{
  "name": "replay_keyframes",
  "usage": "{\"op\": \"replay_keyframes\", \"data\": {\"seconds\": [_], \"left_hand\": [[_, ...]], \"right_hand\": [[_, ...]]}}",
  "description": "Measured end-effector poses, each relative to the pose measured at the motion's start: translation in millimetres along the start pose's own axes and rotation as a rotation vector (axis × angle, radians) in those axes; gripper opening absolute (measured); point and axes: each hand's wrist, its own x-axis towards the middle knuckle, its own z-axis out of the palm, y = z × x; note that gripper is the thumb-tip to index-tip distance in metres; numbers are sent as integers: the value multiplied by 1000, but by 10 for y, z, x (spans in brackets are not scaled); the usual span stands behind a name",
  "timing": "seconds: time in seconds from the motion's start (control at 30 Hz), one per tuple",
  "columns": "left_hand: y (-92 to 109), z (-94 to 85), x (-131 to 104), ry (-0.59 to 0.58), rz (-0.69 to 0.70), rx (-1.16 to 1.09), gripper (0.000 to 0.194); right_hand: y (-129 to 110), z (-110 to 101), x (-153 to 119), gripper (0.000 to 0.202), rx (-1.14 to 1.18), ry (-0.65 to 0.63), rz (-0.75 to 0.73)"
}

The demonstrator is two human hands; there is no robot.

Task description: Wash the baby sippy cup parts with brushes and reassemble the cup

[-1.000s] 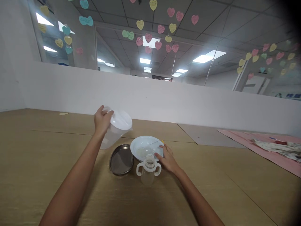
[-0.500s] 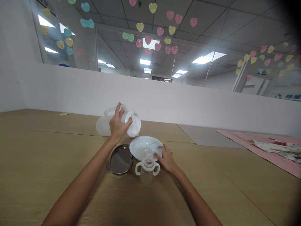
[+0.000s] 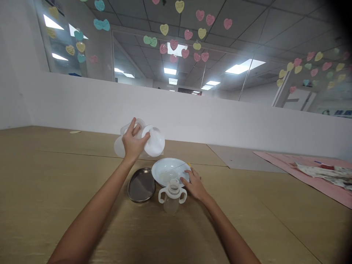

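A translucent white plastic pitcher (image 3: 119, 146) with a handle and a white lid lies tipped on its side in my left hand (image 3: 134, 142). Its lid end points right, above the back left of a white bowl (image 3: 158, 164). My right hand (image 3: 195, 183) grips the bowl's right rim, with thumb and fingers bent over the edge. Some clear liquid seems to be in the bowl, along with small things I cannot make out. Just in front stands a clear bottle (image 3: 171, 206) with two white side handles and an uncovered neck.
Left of the bowl sits an oval metal tray (image 3: 141, 187). A pink cloth (image 3: 275, 160) with patterned fabric and a pen-like thing lies at the far right. Behind the tan tabletop (image 3: 82, 176) rises a white wall (image 3: 192, 117) with windows above it.
My left hand has shifted slightly left and up on the pitcher, and the lid now faces me more. The right hand, bowl, bottle and tray have stayed put.
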Motion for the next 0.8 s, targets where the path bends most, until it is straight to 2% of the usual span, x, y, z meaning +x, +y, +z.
{"op": "replay_keyframes", "data": {"seconds": [0.1, 0.17, 0.33, 0.4, 0.47, 0.53, 0.63, 0.8], "left_hand": [[30, -81, 103, 17, -155, -120, 73], [140, -152, 128, -33, -193, -153, 72], [684, -311, -64, -222, -57, -43, 72], [872, -342, -171, -247, -6, 10, 74], [951, -352, -219, -239, 8, 23, 74], [893, -348, -177, -200, -22, -26, 73], [599, -346, 32, -91, -169, -219, 73], [-28, -451, 431, 256, -462, -449, 74]], "right_hand": [[-2, 7, 6, 50, -4, 0, 4], [-6, 11, 11, 50, -4, -5, 15], [-12, 10, 12, 49, -7, -7, 30], [-7, 9, 10, 49, -8, -7, 24], [1, 12, 10, 48, -10, -5, 20], [9, 18, 13, 48, -14, -2, 11], [15, 29, 20, 47, -24, -1, 2], [5, 31, 18, 46, -30, -10, 16]]}}
